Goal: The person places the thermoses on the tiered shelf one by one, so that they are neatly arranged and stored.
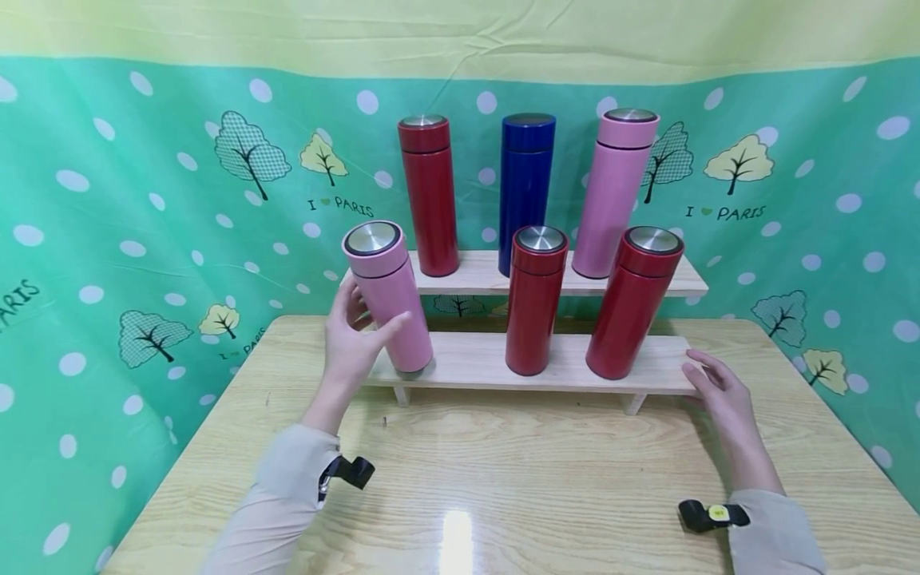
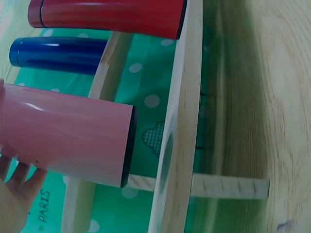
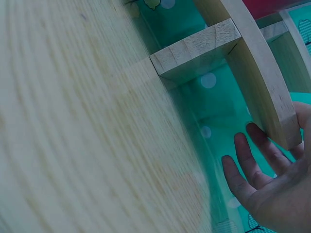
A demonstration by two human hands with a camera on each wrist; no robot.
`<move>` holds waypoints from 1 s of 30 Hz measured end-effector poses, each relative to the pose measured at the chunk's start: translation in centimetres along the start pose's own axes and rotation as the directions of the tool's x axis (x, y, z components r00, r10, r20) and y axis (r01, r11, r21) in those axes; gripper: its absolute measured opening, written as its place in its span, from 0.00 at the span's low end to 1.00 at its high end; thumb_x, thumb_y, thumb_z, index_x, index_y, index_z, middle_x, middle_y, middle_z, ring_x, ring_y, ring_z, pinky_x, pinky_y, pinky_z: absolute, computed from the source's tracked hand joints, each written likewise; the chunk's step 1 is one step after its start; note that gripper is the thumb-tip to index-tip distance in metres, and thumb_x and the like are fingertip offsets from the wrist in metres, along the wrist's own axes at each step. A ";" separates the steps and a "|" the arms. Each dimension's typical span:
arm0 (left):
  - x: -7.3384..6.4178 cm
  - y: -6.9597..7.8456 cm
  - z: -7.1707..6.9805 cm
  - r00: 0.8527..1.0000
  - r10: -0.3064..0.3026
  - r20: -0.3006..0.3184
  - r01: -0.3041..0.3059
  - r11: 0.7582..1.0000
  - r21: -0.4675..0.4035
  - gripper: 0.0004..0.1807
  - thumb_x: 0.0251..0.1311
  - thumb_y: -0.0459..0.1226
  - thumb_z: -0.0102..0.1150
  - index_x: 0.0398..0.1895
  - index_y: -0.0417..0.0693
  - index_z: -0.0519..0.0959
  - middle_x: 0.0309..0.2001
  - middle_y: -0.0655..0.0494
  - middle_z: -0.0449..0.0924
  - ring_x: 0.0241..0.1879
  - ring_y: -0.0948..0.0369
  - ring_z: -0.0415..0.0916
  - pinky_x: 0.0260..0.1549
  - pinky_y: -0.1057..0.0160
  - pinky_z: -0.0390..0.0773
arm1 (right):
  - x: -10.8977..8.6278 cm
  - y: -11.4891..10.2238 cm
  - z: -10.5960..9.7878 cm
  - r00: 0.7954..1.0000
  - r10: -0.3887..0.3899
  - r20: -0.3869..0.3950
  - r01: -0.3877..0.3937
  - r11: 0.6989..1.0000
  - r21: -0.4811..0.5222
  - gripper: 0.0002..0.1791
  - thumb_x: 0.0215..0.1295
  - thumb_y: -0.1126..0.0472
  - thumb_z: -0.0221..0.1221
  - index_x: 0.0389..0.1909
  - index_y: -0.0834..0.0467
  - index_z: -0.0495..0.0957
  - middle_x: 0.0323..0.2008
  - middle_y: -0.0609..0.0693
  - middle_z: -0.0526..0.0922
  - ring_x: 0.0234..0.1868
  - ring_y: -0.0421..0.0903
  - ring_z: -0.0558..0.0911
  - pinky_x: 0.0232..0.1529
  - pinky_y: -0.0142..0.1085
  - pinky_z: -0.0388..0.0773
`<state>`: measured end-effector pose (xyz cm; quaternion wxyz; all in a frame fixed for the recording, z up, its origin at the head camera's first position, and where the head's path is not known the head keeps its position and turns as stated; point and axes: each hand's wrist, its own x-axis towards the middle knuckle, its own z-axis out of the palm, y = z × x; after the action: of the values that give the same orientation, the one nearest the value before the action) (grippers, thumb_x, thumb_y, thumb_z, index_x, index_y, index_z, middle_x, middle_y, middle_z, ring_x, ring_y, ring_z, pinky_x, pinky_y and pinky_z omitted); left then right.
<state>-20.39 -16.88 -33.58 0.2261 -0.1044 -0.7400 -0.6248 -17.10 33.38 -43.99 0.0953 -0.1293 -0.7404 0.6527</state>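
Note:
My left hand (image 1: pixel 349 339) grips a pink thermos bottle (image 1: pixel 390 307) with a silver-topped lid, thumb across its front and fingers behind. The left wrist view shows a gap between its black base and the lower wooden shelf (image 2: pixel 187 111), so it hangs tilted over the left end. Two red thermos bottles (image 1: pixel 536 311) (image 1: pixel 632 311) stand on that shelf, at the middle and right. My right hand (image 1: pixel 727 403) is at the shelf's right end, thumb and a finger at the top edge. In the right wrist view, other fingers (image 3: pixel 248 160) extend loosely spread below the board.
On the higher shelf (image 1: pixel 474 271) behind stand a red bottle (image 1: pixel 431 200), a blue bottle (image 1: pixel 527 184) and a pink bottle (image 1: pixel 614 196). Both shelves rest on a light wooden table (image 1: pixel 503 471). A green patterned cloth (image 1: pixel 180 239) hangs close behind.

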 end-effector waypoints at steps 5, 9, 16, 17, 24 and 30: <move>0.2 0.1 0.9 0.999 -0.004 0.039 0.004 1.000 0.004 0.43 0.52 0.41 0.75 0.71 0.59 0.65 0.63 0.56 0.73 0.58 0.56 0.73 0.56 0.52 0.74 | -0.1 -0.1 0.0 1.000 0.002 -0.002 -0.002 0.999 -0.046 0.29 0.69 0.46 0.60 0.69 0.46 0.69 0.68 0.57 0.64 0.41 0.24 0.75 0.40 0.23 0.78; 0.4 0.3 1.7 0.998 -0.009 0.064 0.008 1.000 0.008 0.43 0.52 0.43 0.75 0.71 0.59 0.65 0.63 0.55 0.73 0.58 0.56 0.74 0.56 0.52 0.74 | -0.2 -0.2 0.0 1.000 -0.012 0.003 0.012 0.997 -0.082 0.31 0.69 0.44 0.59 0.71 0.47 0.67 0.69 0.58 0.64 0.42 0.24 0.74 0.41 0.23 0.78; 0.8 0.4 3.1 0.992 -0.025 0.120 0.030 0.999 -0.036 0.44 0.52 0.41 0.76 0.72 0.58 0.64 0.63 0.51 0.73 0.57 0.52 0.75 0.57 0.53 0.74 | -0.1 -0.1 0.1 1.000 0.021 0.007 -0.021 1.000 0.011 0.27 0.69 0.48 0.60 0.68 0.44 0.70 0.76 0.66 0.44 0.42 0.23 0.73 0.40 0.24 0.78; 0.9 0.4 3.3 0.992 -0.028 0.124 0.034 0.999 -0.042 0.44 0.52 0.40 0.76 0.72 0.57 0.64 0.63 0.50 0.73 0.57 0.52 0.75 0.57 0.53 0.74 | -0.1 -0.1 0.1 1.000 0.023 0.007 -0.023 0.999 0.024 0.27 0.70 0.49 0.60 0.68 0.44 0.70 0.76 0.66 0.44 0.41 0.23 0.74 0.39 0.24 0.78; 1.1 0.1 4.5 0.988 -0.050 0.145 0.059 0.997 -0.057 0.46 0.50 0.40 0.77 0.73 0.57 0.63 0.62 0.49 0.72 0.57 0.52 0.75 0.58 0.55 0.73 | 0.0 0.0 0.0 1.000 0.026 -0.003 -0.025 0.999 0.033 0.25 0.70 0.50 0.60 0.67 0.44 0.71 0.75 0.62 0.55 0.39 0.23 0.77 0.39 0.24 0.78; 1.1 -0.3 5.0 0.986 -0.054 0.157 0.062 0.997 -0.043 0.45 0.51 0.41 0.76 0.72 0.58 0.63 0.62 0.51 0.72 0.57 0.53 0.73 0.59 0.55 0.72 | -0.1 -0.1 0.1 1.000 0.024 0.001 -0.024 1.000 0.001 0.29 0.69 0.48 0.60 0.69 0.46 0.69 0.74 0.61 0.57 0.39 0.23 0.76 0.40 0.24 0.78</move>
<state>-22.52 -12.23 -33.92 0.1467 -0.1369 -0.7431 -0.6384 -17.08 33.29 -43.85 0.0871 -0.1377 -0.7385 0.6543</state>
